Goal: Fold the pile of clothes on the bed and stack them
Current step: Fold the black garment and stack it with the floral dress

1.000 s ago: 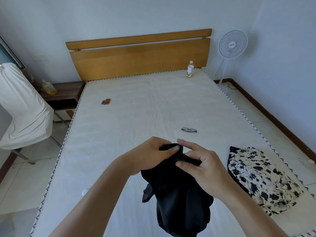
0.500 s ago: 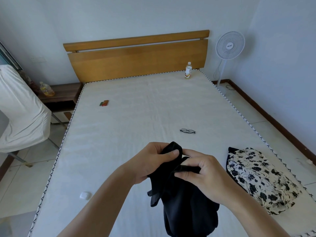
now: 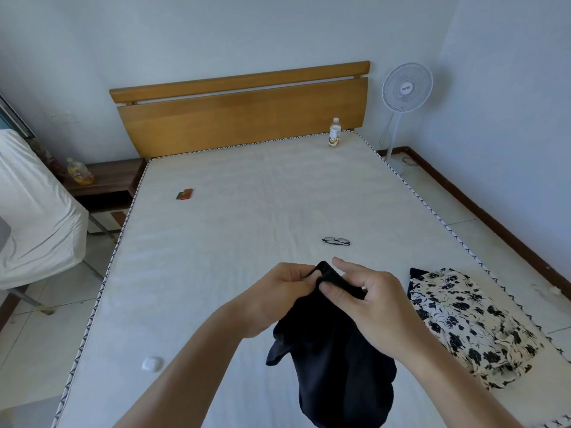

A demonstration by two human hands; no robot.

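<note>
My left hand [image 3: 278,296] and right hand [image 3: 367,301] both pinched the black garment [image 3: 333,359] above the mattress [image 3: 247,211], left of the floral clothing [image 3: 463,319].

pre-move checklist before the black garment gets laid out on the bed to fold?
1. Left hand grips the black garment at its top edge: ok.
2. Right hand pinches the same edge: ok.
3. Garment spread out flat: not ok, hangs bunched.
4. Bare mattress ahead of the hands: ok.
5. Glasses out of the lay-down area: cannot tell, they lie just beyond the hands.
6. Floral garment apart, at the right edge: ok.
</note>
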